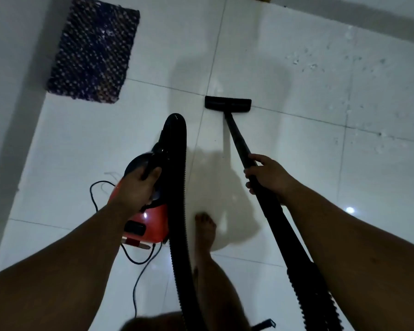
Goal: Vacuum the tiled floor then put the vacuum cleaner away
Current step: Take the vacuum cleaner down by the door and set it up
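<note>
My left hand is wrapped around the black carry handle on top of the red vacuum cleaner, grip clamped on it. My right hand has its grip closed around the black wand, midway up. The floor head sits flat on the tiled floor, ahead of me on a grout line. The ribbed hose loops up from the canister and back down beside my bare foot. The power cord trails loose on the tiles behind the body.

Progress, my call: mid-vacuuming. Pale specks of debris lie scattered far right, well apart from the head, so that patch is left. A dark woven mat lies far left. Putting away not started.

No brand or readable writing; too dim and blurred.
</note>
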